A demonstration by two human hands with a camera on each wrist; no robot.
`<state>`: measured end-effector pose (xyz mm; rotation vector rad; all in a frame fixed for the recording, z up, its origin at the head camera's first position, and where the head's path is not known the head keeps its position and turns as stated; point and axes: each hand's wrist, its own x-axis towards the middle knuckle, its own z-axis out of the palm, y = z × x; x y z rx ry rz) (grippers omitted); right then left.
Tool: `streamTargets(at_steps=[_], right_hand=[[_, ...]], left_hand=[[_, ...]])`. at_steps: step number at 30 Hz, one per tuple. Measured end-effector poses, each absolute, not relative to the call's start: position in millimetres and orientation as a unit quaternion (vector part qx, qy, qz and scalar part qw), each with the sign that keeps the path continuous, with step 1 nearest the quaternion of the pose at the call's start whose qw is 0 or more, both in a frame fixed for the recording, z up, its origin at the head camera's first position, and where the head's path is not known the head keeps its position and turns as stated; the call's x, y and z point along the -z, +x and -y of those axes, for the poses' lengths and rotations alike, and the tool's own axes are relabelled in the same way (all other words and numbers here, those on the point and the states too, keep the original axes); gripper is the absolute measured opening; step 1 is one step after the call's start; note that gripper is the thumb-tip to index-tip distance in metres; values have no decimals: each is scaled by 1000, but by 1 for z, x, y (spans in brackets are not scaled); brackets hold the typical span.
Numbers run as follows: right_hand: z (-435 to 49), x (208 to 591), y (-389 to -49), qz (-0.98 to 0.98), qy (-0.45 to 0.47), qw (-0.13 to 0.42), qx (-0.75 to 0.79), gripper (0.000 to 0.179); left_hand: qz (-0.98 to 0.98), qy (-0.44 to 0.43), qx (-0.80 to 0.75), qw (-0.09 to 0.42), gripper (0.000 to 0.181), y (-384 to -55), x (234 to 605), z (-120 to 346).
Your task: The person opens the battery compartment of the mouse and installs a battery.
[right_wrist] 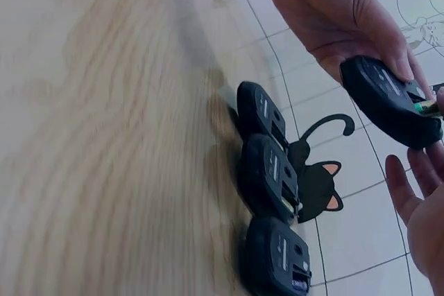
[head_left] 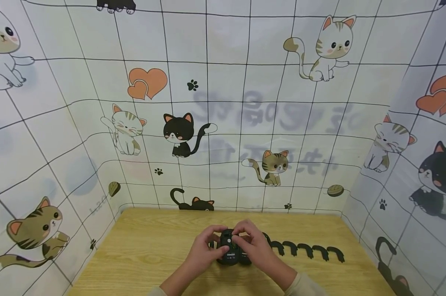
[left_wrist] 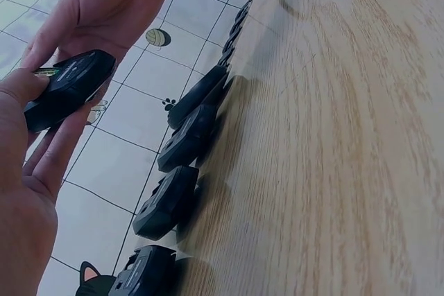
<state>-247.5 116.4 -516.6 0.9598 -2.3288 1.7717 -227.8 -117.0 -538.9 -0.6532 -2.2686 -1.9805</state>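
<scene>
A black computer mouse (head_left: 229, 258) is turned underside up, its battery compartment uncovered. My left hand (head_left: 203, 248) grips its body, with the thumb over the underside and fingers beneath. At the compartment, my right hand (head_left: 259, 246) pinches a small battery (right_wrist: 425, 107) with a green end. In the right wrist view the battery sits partly in the slot; the fingers hide its other end. More black mice (left_wrist: 166, 202) stand in a row on the table, behind the held one. In the right wrist view, the nearer mice (right_wrist: 272, 175) show uncovered compartments, some with batteries inside.
Several curved black covers (head_left: 305, 250) lie in a line to the right of my hands on the wooden table (head_left: 149, 246). A white cloth wall (head_left: 223, 123) with cat prints and grid lines encloses the table at the back and both sides.
</scene>
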Motion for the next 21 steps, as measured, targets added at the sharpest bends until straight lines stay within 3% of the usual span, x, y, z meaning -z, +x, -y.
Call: streamTargets(at_steps=[14,21], right_hand=[[-110,509,-241,735,216,-46,-641,12],[-109,511,-241,724,208,-48,-656,8]], left_hand=[[738,-206,641,46,53,-227,540,116],[741,-204,638,50,52,-226,540,115]])
